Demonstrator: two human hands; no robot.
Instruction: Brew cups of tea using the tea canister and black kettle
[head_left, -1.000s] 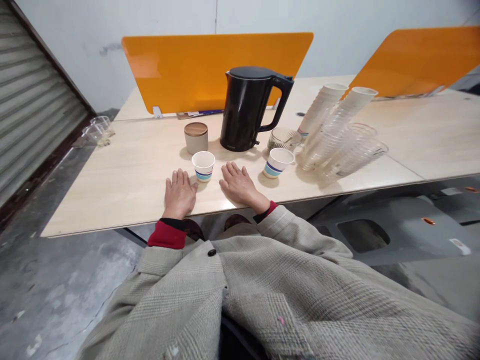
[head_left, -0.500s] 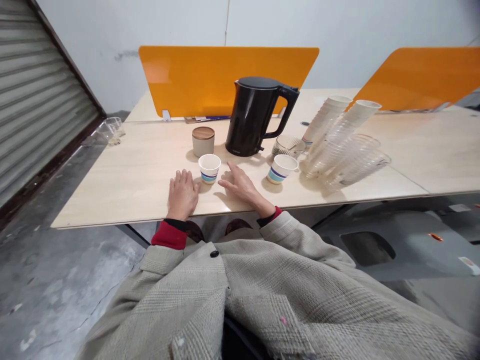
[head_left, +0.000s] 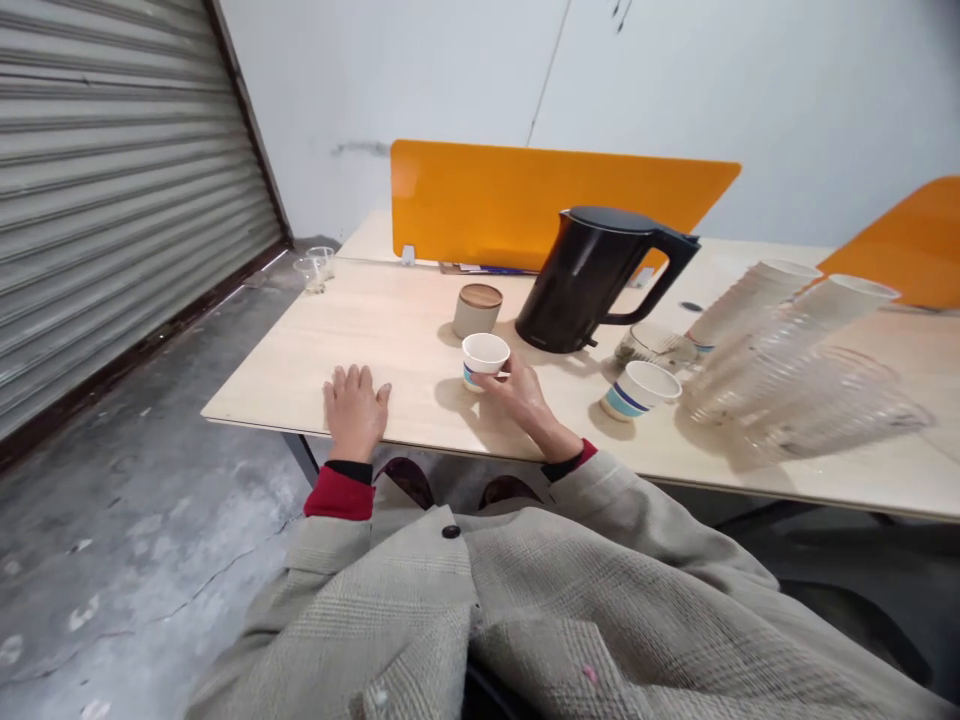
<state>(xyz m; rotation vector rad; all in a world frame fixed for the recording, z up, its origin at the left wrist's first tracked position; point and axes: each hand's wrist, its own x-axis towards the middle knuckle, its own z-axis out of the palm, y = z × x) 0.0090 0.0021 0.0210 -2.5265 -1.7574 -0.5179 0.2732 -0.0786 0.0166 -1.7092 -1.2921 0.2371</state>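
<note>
The right hand is clasping the blue-striped paper cup before the black kettle; the left hand is lying flat on the table, fingers apart; the kettle's small mark is showing too tiny to read.

From the paper cup, bare counter lies open at 9 to 11 o'clock. A lidded jar blocks 12, the kettle 1, a striped cup 3

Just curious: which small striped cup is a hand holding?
The left cup, before the lidded jar; the right hand holds it. The other cup stands apart.
</note>
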